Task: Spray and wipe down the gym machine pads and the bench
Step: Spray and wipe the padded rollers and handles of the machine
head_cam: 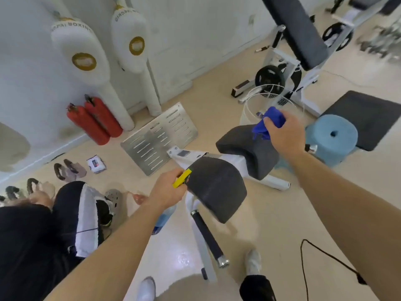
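Spraying step, I judge: left grip [167, 190] curls round the bottle [181, 178] aimed at the near pad [217, 190] (mid-frame), right grip [284, 135] at two o'clock bunches the cloth [270, 121] over the far pad [243, 146], so wiping should follow.

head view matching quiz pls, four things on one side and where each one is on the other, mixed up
1 crumpled blue cloth
2 spray bottle with yellow trigger
3 two red fire extinguishers
4 light blue foam roll

a by the white wall
b in the left hand
c beside the black floor mat
d in the right hand

Pairs: 1-d, 2-b, 3-a, 4-c
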A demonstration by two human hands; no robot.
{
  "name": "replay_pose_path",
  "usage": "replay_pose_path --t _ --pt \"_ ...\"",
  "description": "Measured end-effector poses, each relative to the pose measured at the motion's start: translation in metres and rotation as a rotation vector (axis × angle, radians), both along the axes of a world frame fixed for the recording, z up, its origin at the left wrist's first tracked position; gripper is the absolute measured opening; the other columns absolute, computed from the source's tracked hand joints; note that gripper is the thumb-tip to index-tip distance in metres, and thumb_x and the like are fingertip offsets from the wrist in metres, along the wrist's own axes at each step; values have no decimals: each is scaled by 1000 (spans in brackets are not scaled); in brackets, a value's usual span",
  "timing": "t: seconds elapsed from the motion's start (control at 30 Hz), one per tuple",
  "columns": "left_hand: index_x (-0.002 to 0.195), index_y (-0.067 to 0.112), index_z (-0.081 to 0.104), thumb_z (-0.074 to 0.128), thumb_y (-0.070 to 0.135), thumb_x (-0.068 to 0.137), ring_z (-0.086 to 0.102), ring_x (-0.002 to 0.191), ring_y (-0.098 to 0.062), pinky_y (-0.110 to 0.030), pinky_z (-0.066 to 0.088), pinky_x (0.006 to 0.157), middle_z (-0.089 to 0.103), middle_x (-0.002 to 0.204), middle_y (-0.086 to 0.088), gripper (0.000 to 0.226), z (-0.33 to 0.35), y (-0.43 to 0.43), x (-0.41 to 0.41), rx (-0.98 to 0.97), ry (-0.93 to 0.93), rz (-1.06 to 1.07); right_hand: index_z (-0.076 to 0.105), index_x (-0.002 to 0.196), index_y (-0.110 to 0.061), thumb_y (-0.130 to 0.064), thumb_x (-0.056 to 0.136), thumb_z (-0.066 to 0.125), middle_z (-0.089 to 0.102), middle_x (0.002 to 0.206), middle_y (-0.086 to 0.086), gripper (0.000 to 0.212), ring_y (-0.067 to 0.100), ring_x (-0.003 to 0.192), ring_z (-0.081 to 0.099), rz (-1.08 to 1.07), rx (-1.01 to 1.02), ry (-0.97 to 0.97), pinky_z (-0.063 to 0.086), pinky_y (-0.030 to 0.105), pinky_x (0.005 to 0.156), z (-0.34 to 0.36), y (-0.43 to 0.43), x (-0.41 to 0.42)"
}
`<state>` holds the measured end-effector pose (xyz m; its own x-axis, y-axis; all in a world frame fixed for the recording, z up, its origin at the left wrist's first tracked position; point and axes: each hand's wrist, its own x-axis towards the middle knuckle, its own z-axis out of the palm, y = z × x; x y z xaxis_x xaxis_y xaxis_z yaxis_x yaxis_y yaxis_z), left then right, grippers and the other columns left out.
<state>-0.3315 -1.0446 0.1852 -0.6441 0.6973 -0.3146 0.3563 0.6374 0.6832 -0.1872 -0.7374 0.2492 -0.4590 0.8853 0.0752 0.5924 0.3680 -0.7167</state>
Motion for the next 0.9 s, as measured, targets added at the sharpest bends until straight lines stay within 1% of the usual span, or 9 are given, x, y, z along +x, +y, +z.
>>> replay_pose_path --t 0.1,0.17,0.27,0.37,0.43,0.6,0.7,0.8,0.9 --pt "93 32 59 52 21 75 64 71 -28 -50 58 71 64 78 2 22 -4 -5 -18 3 28 -153 60 115 -12 -39 97 60 60 96 3 32 24 85 54 -99 43 -20 38 32 76 0 -37 14" --pt "91 34 58 53 20 76 64 72 -27 -45 57 70 63 79 5 20 -12 -16 -31 6 35 -252 58 120 -10 -37 99 56 61 101 5 34 25 88 54 -174 60 -16 39 33 78 -12 -73 20" --pt "91 30 59 57 15 80 61 71 -30 -46 56 67 61 74 0 18 -26 -29 -43 19 41 -340 55 123 -9 -33 101 54 64 108 9 33 30 96 57 -256 42 -15 45 38 83 -34 -121 30" --pt "92 27 62 56 16 82 59 73 -31 -45 53 67 62 78 -6 16 -42 -41 -50 33 11 -386 54 122 -11 -34 101 53 59 102 2 31 30 96 57 -351 -11 -31 43 38 81 -60 -153 36" --pt "92 28 61 53 19 83 58 75 -31 -44 52 68 63 80 -6 15 -54 -44 -53 17 19 -394 54 122 -14 -36 101 52 59 100 -1 30 28 93 58 -443 -52 9 46 40 82 -73 -165 38" --pt "86 24 54 50 15 80 54 70 -33 -49 50 63 61 75 -8 11 -86 -46 -61 39 22 -463 56 116 -17 -36 98 53 57 90 -7 26 14 80 56 -638 -45 202 45 31 76 -94 -186 28" --pt "85 21 54 52 13 80 52 66 -32 -45 46 58 59 71 -7 10 -100 -44 -66 90 57 -490 57 106 -21 -36 96 55 56 85 -11 18 7 75 55 -710 -70 244 48 30 74 -108 -192 21" --pt "90 20 58 58 10 87 56 65 -29 -38 48 57 60 71 -5 10 -113 -43 -72 99 94 -501 56 99 -21 -33 95 57 56 82 -12 12 7 72 54 -734 -78 262 47 28 71 -119 -199 15" --pt "90 22 58 60 16 90 58 65 -26 -40 54 58 61 71 -2 6 -119 -44 -74 96 126 -513 57 97 -19 -33 95 56 57 82 -8 13 8 71 53 -677 -60 246 47 28 70 -126 -207 11"
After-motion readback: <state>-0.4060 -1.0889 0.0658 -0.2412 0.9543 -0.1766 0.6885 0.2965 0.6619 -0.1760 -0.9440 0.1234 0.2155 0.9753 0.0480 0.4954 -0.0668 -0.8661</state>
